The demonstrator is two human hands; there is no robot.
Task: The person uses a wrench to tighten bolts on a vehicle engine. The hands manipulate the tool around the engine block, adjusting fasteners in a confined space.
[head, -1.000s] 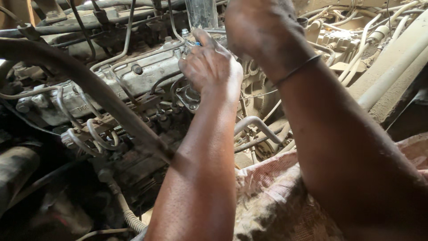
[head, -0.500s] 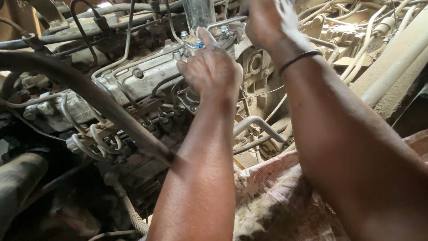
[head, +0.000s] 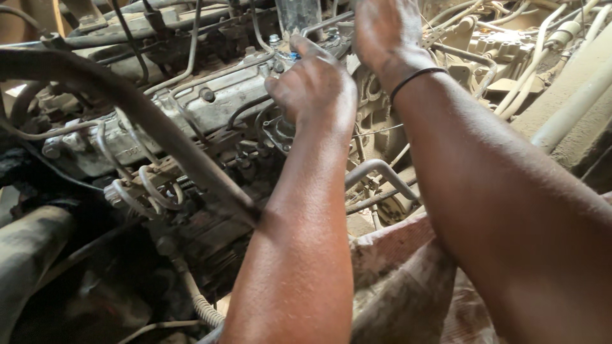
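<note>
Both bare forearms reach forward and away from the camera, side by side. The left hand (head: 315, 89) is curled into a loose fist with its knuckles up and the thumb raised toward the top. The right hand (head: 382, 32) sits higher and further out, back toward the camera, fingers hidden, with 1 thin black band around its wrist.

Your left hand (head: 315, 89) rests on the engine (head: 191, 114), just left of your right hand (head: 382, 32). A thick hose (head: 127, 108) crosses before the engine; cloth (head: 395, 280) lies below your arms.
</note>
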